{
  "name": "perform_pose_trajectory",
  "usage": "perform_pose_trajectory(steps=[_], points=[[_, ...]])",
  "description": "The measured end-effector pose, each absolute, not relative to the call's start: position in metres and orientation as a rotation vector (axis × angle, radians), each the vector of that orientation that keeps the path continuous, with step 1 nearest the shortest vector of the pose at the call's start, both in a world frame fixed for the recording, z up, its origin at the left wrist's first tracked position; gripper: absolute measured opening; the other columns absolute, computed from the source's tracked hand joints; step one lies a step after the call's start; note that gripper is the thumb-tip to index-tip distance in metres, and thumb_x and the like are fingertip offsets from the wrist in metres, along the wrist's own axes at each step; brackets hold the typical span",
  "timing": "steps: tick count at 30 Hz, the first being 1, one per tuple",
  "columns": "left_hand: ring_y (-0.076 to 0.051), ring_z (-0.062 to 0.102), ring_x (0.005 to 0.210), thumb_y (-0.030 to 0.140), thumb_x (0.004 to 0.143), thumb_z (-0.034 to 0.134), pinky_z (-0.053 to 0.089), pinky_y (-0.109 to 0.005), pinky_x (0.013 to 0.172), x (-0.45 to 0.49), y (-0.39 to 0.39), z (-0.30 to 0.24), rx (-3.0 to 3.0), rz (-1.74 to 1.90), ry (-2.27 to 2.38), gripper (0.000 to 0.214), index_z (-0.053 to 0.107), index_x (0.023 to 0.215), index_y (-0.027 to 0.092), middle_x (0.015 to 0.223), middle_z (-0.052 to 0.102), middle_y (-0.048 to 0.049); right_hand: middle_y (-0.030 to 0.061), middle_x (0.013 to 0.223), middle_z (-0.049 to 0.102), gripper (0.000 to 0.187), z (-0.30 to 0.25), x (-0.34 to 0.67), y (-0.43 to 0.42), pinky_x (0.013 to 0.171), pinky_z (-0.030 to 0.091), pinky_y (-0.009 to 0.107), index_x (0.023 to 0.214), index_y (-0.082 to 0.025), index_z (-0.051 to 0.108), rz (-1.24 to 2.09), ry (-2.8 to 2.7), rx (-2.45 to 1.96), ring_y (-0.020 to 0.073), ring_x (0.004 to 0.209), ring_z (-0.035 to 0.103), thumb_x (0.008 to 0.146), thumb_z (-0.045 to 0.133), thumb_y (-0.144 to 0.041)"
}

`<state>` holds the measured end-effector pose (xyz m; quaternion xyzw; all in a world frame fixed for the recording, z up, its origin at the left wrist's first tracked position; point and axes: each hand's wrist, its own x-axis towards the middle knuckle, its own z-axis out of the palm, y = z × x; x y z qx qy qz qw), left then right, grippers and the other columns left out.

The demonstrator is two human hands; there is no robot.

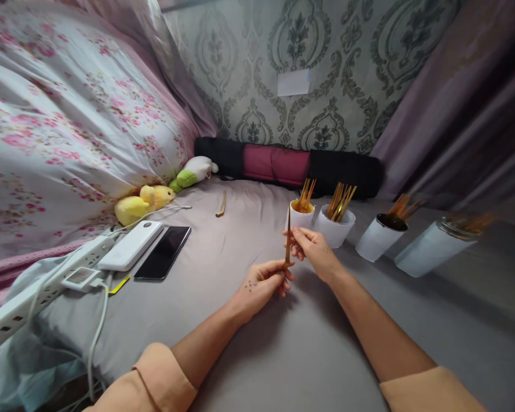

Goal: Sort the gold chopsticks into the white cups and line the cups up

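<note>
A thin brown stick [288, 243] stands nearly upright between my hands, its upper end narrowing to a point. My left hand [261, 288] pinches its lower end between thumb and fingers. Higher up, the fingers of my right hand [316, 250] are closed on the stick's side. Just beyond my right hand are a white-wrapped cup with a yellow inside [301, 218] and a wider white-wrapped cup [337, 230]. Both hold golden-brown sticks [342, 200] that poke out of the top.
Farther right stand a white-wrapped cup with a dark inside [371, 239] and a wrapped jar [433, 249], each with sticks. A short bent golden piece [222, 205] lies on the grey sheet. At left are a phone [163, 253], power bank [131, 246], power strip [47, 292] and plush toys [143, 205].
</note>
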<state>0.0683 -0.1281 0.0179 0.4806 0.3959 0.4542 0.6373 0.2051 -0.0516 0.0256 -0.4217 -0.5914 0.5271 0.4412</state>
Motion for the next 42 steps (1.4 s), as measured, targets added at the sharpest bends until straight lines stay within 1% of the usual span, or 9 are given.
perform_pose_trajectory(steps=[4, 8, 14, 19, 24, 27, 33, 42], points=[[-0.011, 0.054, 0.064, 0.022, 0.075, 0.053, 0.042, -0.022, 0.057, 0.068, -0.129, 0.015, 1.076, 0.971, 0.878, 0.03, 0.064, 0.101, 0.014, 0.081, 0.059, -0.0075, 0.0034, 0.068, 0.06, 0.041, 0.028, 0.207, -0.052, 0.039, 0.031, 0.019, 0.087, -0.013, 0.061, 1.316, -1.443, -1.025, 0.0051, 0.044, 0.044, 0.078, 0.046, -0.05], [-0.011, 0.055, 0.065, 0.025, 0.074, 0.057, 0.043, -0.023, 0.059, 0.066, -0.131, 0.014, 1.013, 0.921, 0.829, 0.031, 0.064, 0.101, 0.014, 0.083, 0.06, -0.0088, 0.0024, 0.063, 0.059, 0.041, 0.031, 0.207, -0.053, 0.039, 0.03, 0.019, 0.085, -0.013, 0.061, 1.316, -1.443, -1.023, 0.0048, 0.042, 0.042, 0.078, 0.046, -0.05], [-0.011, 0.055, 0.065, 0.03, 0.071, 0.061, 0.044, -0.023, 0.06, 0.066, -0.131, 0.011, 0.923, 0.886, 0.77, 0.032, 0.065, 0.098, 0.012, 0.084, 0.061, -0.01, 0.0001, 0.063, 0.057, 0.034, 0.036, 0.204, -0.057, 0.039, 0.03, 0.02, 0.082, -0.014, 0.06, 1.286, -1.486, -1.03, 0.0044, 0.042, 0.04, 0.071, 0.057, -0.046], [-0.01, 0.055, 0.064, 0.027, 0.071, 0.063, 0.043, -0.023, 0.061, 0.065, -0.131, 0.013, 0.85, 0.857, 0.747, 0.031, 0.065, 0.096, 0.011, 0.082, 0.061, -0.0093, -0.001, 0.061, 0.055, 0.032, 0.039, 0.204, -0.059, 0.039, 0.03, 0.019, 0.085, -0.014, 0.06, 1.294, -1.509, -1.036, 0.0043, 0.043, 0.039, 0.07, 0.059, -0.042], [-0.01, 0.055, 0.067, 0.027, 0.071, 0.063, 0.043, -0.022, 0.063, 0.062, -0.129, 0.013, 0.776, 0.839, 0.683, 0.03, 0.064, 0.096, 0.01, 0.086, 0.061, -0.0108, -0.0008, 0.063, 0.055, 0.029, 0.041, 0.205, -0.059, 0.04, 0.03, 0.02, 0.085, -0.015, 0.061, 1.316, -1.504, -1.008, 0.0049, 0.045, 0.04, 0.071, 0.059, -0.04], [-0.009, 0.055, 0.067, 0.026, 0.073, 0.062, 0.043, -0.021, 0.063, 0.061, -0.127, 0.01, 0.727, 0.839, 0.665, 0.029, 0.064, 0.095, 0.009, 0.086, 0.062, -0.0112, -0.0002, 0.063, 0.056, 0.029, 0.04, 0.206, -0.058, 0.041, 0.031, 0.02, 0.087, -0.014, 0.061, 1.317, -1.496, -0.999, 0.0052, 0.045, 0.041, 0.071, 0.059, -0.039], [-0.009, 0.057, 0.069, 0.021, 0.075, 0.059, 0.044, -0.018, 0.063, 0.06, -0.125, 0.01, 0.617, 0.845, 0.641, 0.024, 0.063, 0.095, 0.008, 0.087, 0.062, -0.0114, 0.0009, 0.067, 0.058, 0.029, 0.041, 0.207, -0.057, 0.042, 0.032, 0.021, 0.09, -0.015, 0.061, 1.311, -1.493, -0.978, 0.0055, 0.047, 0.042, 0.073, 0.057, -0.038], [-0.009, 0.059, 0.071, 0.011, 0.073, 0.057, 0.046, -0.018, 0.067, 0.056, -0.123, 0.009, 0.508, 0.854, 0.645, 0.025, 0.061, 0.097, 0.006, 0.089, 0.063, -0.0122, 0.0017, 0.071, 0.059, 0.031, 0.044, 0.208, -0.058, 0.045, 0.032, 0.021, 0.093, -0.015, 0.062, 1.318, -1.515, -0.963, 0.0053, 0.049, 0.041, 0.073, 0.056, -0.039]])
